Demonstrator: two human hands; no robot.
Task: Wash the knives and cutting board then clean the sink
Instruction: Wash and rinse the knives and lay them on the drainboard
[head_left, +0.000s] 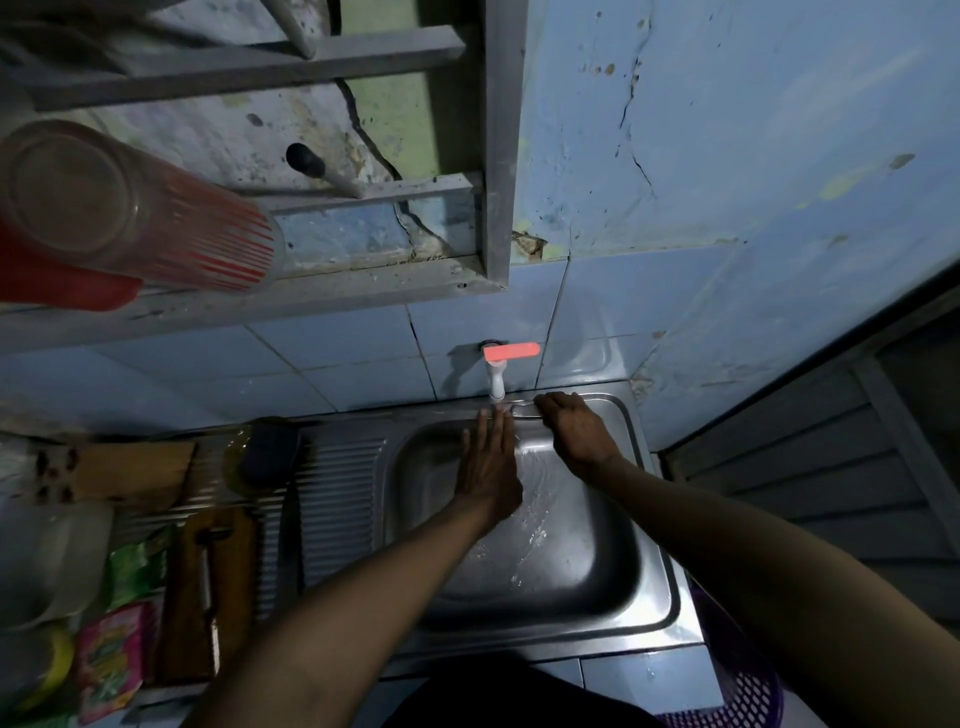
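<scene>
I'd keep the flat left hand sweeping water under the tap while the right hand, fingers bent, rubs the sink rim beside the tap; both hold nothing.

Two hands, one sink, one tap, one cutting board.

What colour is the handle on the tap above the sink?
The tap handle is bright orange-red, seen clearly in the head view, on a white tap.

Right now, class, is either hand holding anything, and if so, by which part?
Nothing is held. The left hand is flat with straight fingers under the tap; the right hand rests on the sink back rim.
</scene>
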